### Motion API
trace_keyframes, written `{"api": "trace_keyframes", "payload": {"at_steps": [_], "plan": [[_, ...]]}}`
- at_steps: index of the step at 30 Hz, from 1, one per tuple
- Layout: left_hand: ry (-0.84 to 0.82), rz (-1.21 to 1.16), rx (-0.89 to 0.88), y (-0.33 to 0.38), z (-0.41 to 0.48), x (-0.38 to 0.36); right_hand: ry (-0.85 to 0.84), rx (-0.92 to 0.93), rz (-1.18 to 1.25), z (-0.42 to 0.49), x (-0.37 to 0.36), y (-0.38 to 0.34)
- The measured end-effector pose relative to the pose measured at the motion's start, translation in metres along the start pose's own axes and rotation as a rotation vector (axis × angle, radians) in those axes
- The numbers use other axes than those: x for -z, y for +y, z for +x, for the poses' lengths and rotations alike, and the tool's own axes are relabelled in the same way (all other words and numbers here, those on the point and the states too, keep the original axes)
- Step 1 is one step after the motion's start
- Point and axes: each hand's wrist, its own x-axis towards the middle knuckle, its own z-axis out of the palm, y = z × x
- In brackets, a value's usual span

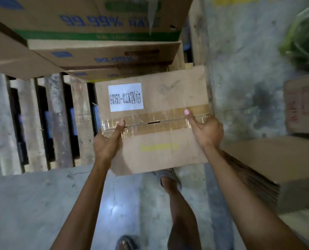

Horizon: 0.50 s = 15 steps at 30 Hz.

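Carton, brown and taped shut, hanging at the centre of the view, well above the concrete floor. Gripping it from both sides: left hand clamping the carton's 9 o'clock edge, thumb lying flat on the lid and touching the strip of clear tape, remaining fingers wrapping under the edge and out of sight. Right hand clasping the 3 o'clock edge likewise, thumb pressing on the tape, fingers curling round the side and hiding beneath. Carrying the carton between the two hands, roughly level, white label sitting toward 11 o'clock on the lid, print reading upside down. Looking toward 12 o'clock: stacked printed cartons resting on a wooden pallet, the held carton's far edge lying just beside them, touching or apart being impossible to tell. Showing at 4 o'clock: pile of flattened cardboard. Standing at 6 o'clock, below the carton: sandalled foot on the floor.
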Motion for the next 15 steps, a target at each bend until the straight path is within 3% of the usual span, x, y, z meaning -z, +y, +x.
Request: {"api": "trace_keyframes", "payload": {"at_steps": [7,15], "plan": [[-0.06,0.016,-0.222,0.053,-0.152,0.113,0.184,0.073,0.059,-0.156,0.145,-0.022],[-0.31,0.021,-0.595,0.139,-0.369,0.207,0.557,0.021,0.271,-0.369,0.353,-0.009]]}}
